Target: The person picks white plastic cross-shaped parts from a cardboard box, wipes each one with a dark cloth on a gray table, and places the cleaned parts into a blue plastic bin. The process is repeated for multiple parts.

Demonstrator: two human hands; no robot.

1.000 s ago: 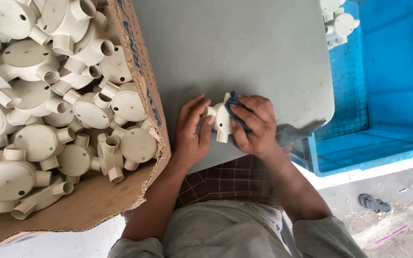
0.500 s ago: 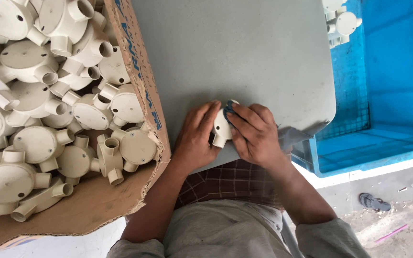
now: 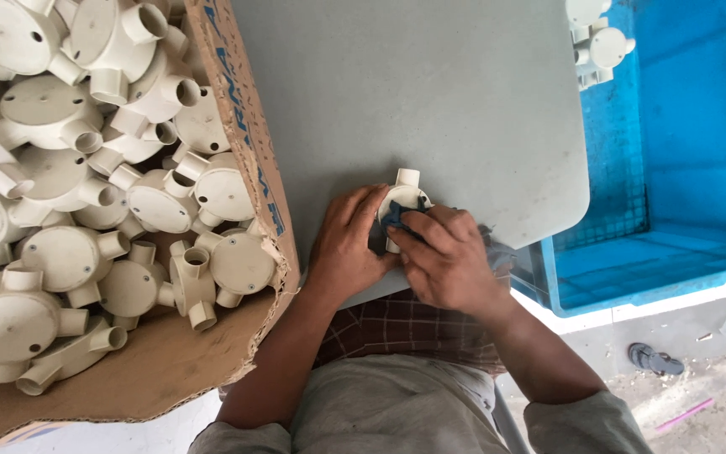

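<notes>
Grey and bare, a tabletop (image 3: 430, 92) fills the middle of the frame, and at its near edge, just below centre, a person works a cream plastic junction box (image 3: 403, 195) with a scrap of blue cloth (image 3: 397, 215). The left hand (image 3: 348, 244) is closed around the fitting's left side, steadying it against the table, while the right hand (image 3: 445, 256) is clamped on the cloth and presses it over the round face; one short outlet stub points up toward the top of the frame. Done well, this wiping step seems to call for a firm hold by the left hand so the box cannot spin, and for turning the piece bit by bit so the cloth reaches the rim and the stub as well as the flat face. Down the left side a brown cardboard carton (image 3: 249, 151), its flap torn and printed with blue lettering, holds a heap of matching cream junction boxes (image 3: 86, 193). At upper right a few more cream fittings (image 3: 598, 42) lie in a blue plastic crate (image 3: 682, 168) with mesh walls. Below the hands come a checked cloth (image 3: 413, 324) and the person's pale shirt (image 3: 397, 412); dark sandals (image 3: 655, 360) lie on the floor at lower right.
</notes>
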